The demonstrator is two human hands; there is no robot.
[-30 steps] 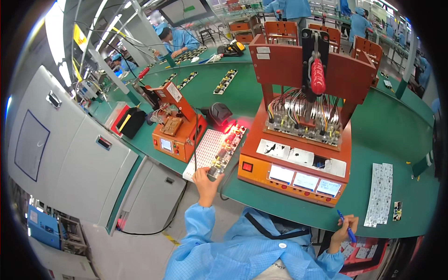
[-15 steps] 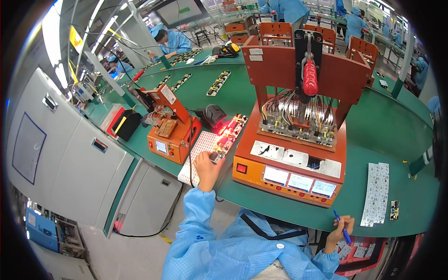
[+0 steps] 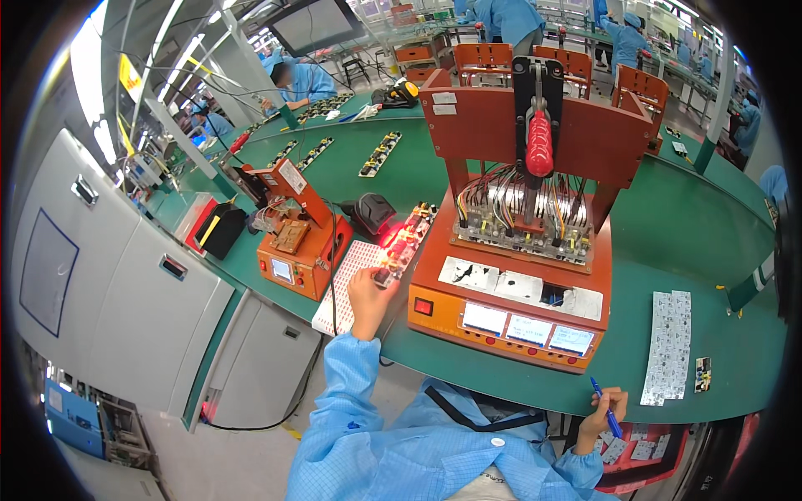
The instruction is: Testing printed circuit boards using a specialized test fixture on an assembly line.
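My left hand grips the near end of a long circuit board panel crowded with components. Red light from a dark barcode scanner falls across that panel. Beneath the panel's near end lies a white sheet with rows of red marks. My right hand is closed around a blue pen close to the front edge of the bench. Between my hands stands an orange test fixture with a red lever handle, several wires and small lit screens.
A smaller orange tester stands left of the sheet. Light-coloured board panels and a small board lie at the right. Further board panels rest on the green bench. A red bin sits below the right edge.
The whole view has shifted slightly, moving the fixture a little leftward in the picture. My left hand still holds the board panel under the red light, and my right hand keeps the pen.
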